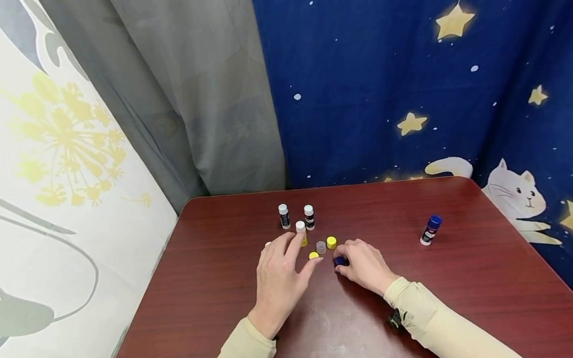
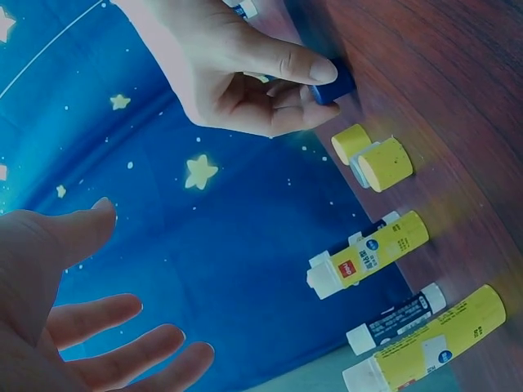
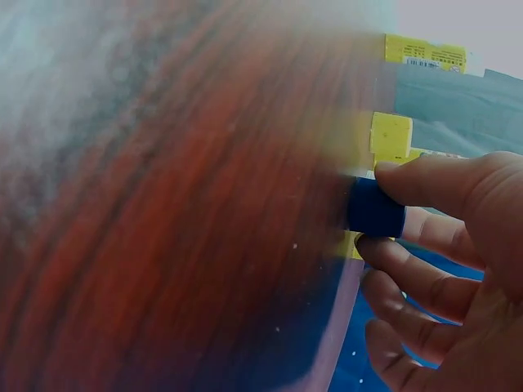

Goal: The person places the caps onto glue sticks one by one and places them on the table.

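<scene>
My right hand [image 1: 364,264] pinches a small dark-blue cap [image 3: 376,208] between thumb and fingers, low at the tabletop. My left hand [image 1: 278,277] is raised with spread fingers and holds nothing. Just beyond its thumb are a yellow cap [image 1: 313,255], a translucent cap [image 1: 321,247] and another yellow cap [image 1: 331,242]. Two yellow glue sticks with white tops, one nearer [image 2: 441,343] and one farther [image 2: 409,233], stand upright; in the head view the left hand partly hides them. Two dark-labelled glue sticks [image 1: 284,217] [image 1: 309,217] with white tops stand behind.
A dark-blue glue stick [image 1: 431,230] with its blue cap on stands apart at the right. The reddish-brown table [image 1: 215,301] reaches back to a grey curtain [image 1: 224,96] and a blue star-patterned curtain [image 1: 359,88]. A pale patterned panel [image 1: 52,256] borders the left.
</scene>
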Available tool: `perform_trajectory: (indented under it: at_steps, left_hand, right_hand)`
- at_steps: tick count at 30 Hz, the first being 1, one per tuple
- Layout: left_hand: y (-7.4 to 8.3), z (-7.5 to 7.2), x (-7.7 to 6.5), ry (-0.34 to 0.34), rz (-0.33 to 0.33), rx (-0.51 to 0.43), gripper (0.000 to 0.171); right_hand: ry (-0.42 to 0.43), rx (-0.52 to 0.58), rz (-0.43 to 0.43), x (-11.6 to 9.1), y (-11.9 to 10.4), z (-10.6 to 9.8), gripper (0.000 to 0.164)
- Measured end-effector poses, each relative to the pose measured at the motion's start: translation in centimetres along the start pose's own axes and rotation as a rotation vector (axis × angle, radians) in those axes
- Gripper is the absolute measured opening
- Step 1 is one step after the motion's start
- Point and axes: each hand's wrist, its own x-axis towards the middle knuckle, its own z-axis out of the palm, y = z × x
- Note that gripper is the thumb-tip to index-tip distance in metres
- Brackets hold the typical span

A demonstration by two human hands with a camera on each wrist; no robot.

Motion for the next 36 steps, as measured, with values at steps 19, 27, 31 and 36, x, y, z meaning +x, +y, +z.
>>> perform_trajectory:
  at_steps: [19, 27, 31, 36]
  left_hand:
    - [-0.3, 0.5, -0.2, -0.009, -0.003, -0.014, 0.058]
    - [-0.2, 0.6, -0.2, -0.024, -0.011, -0.017, 0.059]
    - [-0.1, 0.7, -0.3, -0.027, -0.013, -0.017, 0.059]
    - [-0.1, 0.8, -0.3, -0.02, -0.013, -0.022, 0.058]
  right_hand:
    - [0.071, 0.025, 0.012, 0.4, -0.7, -3.1, 0.024]
    - [0.185, 0.058, -0.016, 0.2, -1.5, -6.0, 0.022]
    - [0.228, 0.068, -0.029, -0.3, -2.0, -7.6, 0.022]
    - [0.27, 0.065, -0.029, -1.2, -2.7, -9.5, 0.024]
